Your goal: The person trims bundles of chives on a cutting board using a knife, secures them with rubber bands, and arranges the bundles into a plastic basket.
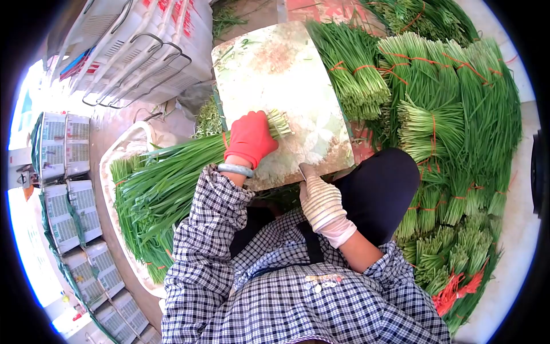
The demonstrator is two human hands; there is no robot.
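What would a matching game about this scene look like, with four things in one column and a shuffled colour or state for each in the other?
Column one
1. Left hand
2. Right hand
3. Bracelet
4. Board

Column two
A. A rounded, greyish ring
B. Gloved in pale, striped material
C. Broad and pale, stained brown in patches
D. Gloved in red, gripping a bunch of greens

Right pairs: 1-D, 2-B, 3-A, 4-C
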